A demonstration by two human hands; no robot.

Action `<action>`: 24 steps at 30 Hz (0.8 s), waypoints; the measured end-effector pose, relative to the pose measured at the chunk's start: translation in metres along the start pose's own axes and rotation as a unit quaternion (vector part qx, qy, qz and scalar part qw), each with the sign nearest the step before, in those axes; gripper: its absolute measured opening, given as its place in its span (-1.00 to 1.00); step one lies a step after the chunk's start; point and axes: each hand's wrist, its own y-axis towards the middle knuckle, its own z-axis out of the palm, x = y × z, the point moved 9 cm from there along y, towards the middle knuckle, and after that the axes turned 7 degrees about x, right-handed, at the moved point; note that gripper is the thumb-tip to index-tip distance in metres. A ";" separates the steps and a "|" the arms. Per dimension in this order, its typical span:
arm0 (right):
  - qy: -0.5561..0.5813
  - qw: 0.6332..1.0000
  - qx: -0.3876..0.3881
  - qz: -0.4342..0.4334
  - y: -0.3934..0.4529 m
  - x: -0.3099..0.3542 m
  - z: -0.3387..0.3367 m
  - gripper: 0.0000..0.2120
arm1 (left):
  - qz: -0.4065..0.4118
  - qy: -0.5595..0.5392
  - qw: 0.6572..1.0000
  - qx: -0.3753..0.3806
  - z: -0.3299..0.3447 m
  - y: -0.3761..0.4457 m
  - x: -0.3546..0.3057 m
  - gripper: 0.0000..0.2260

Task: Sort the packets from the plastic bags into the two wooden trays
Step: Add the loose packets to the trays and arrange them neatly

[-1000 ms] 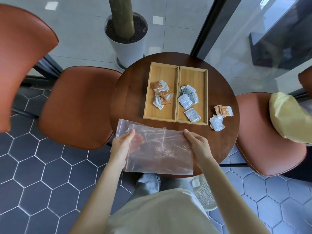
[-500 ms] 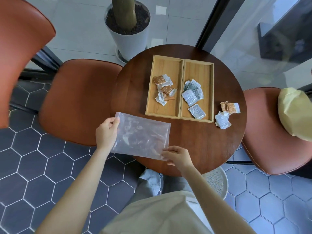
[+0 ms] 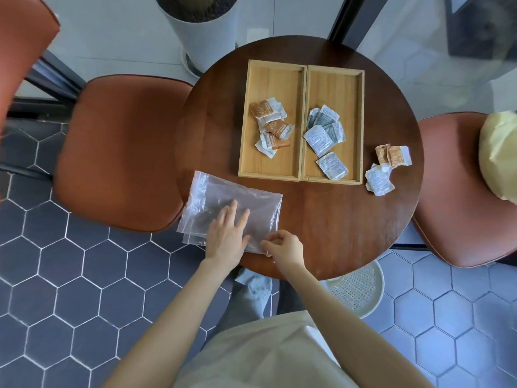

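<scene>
An empty clear plastic bag (image 3: 240, 201) lies flat at the near left edge of the round table (image 3: 335, 219), overhanging it. My left hand (image 3: 228, 236) rests palm-down on the bag with fingers spread. My right hand (image 3: 285, 247) pinches the bag's near right corner. Two wooden trays sit side by side: the left tray (image 3: 268, 77) holds brown-and-white packets (image 3: 272, 126), the right tray (image 3: 335, 85) holds grey-white packets (image 3: 324, 135). Loose on the table to the right lie brown packets (image 3: 394, 155) and a white packet (image 3: 379, 180).
Brown chairs stand to the left (image 3: 117, 152) and right (image 3: 458, 191) of the table; a yellow bag (image 3: 500, 152) lies on the right one. A white plant pot (image 3: 201, 29) stands behind the table. A white perforated basket (image 3: 355, 292) sits on the floor under the near edge.
The bag went from being held up in both hands to lying flat at the table's left edge. My left hand moved onto it, palm down; my right hand stays at its corner.
</scene>
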 end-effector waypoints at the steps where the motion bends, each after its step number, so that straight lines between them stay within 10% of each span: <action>1: -0.013 1.000 -0.003 -0.003 0.000 0.000 -0.002 -0.93 | 0.000 0.000 1.000 -0.001 0.001 0.001 0.000 -0.46; 6: -0.174 0.984 -0.009 -0.047 -0.005 0.016 -0.013 -0.79 | 0.002 0.012 1.000 0.003 -0.001 0.000 0.000 -0.48; 16: -0.549 0.804 0.052 -0.222 -0.001 0.080 -0.034 -0.75 | 0.016 0.106 0.993 0.039 -0.062 0.039 -0.043 -0.68; 24: -0.524 0.827 -0.040 -0.200 0.010 0.102 -0.133 -0.74 | 0.127 0.121 0.984 0.014 -0.115 0.080 -0.133 -0.75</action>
